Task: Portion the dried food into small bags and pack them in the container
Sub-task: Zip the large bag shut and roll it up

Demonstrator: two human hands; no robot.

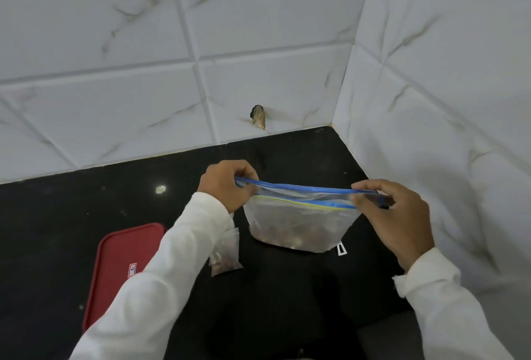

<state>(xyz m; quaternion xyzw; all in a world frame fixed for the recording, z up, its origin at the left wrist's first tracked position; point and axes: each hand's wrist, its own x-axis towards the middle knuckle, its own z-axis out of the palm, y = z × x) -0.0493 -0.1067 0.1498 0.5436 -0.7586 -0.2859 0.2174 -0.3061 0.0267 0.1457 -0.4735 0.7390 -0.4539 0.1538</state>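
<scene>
The large zip bag (301, 224) stands upright on the black countertop (71, 216), toward its back right corner, with brown dried food (287, 237) settled along the bottom. Its mouth is parted: the far blue zip strip (304, 188) stretches taut between both hands, and the near strip with its yellow line sags just below it.

The left hand (227, 184) has its fingers curled over the left end of the strip, pinching it. The right hand (396, 216) pinches the right end between thumb and fingertips, and a small dark piece of the closure pokes out past them. Both arms are in white sleeves (172, 273).

A small white tag (341, 250) lies on the counter, touching the big bag's lower right corner. To the left of the bag, a small bag (225, 256) holding a bit of the brown food rests on the counter, partly tucked under the left sleeve.

Nearer the front left edge sits a red lid (120, 256) with a small label on it, its right side covered by the left forearm. I cannot tell what lies beneath it.

White marble-look tiled walls (115, 43) meet behind the counter, and there is a chipped brown hole (258, 116) low in the back wall.
</scene>
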